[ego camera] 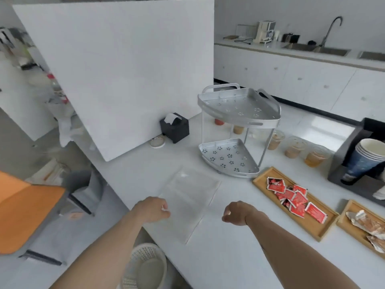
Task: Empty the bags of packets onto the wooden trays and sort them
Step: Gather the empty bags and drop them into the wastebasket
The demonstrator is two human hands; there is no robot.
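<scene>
An empty clear plastic bag (pixel 187 203) lies flat on the white table in front of me. My left hand (pixel 153 209) rests at the bag's left edge with its fingers pinched together on the plastic. To the right of the bag and apart from it, my right hand (pixel 235 213) is closed in a fist. One wooden tray (pixel 260 178) at the right holds several red packets (pixel 295 200). A second wooden tray (pixel 344 212) further right holds brown and white packets (pixel 366 223).
A two-tier metal corner rack (pixel 237 107) stands behind the bag, with plastic drink cups (pixel 295 147) to its right. A stack of paper cups (pixel 366 157), a black tissue box (pixel 175 127) and a large white board (pixel 125 69) are nearby. A white basket (pixel 145 265) sits below the table edge.
</scene>
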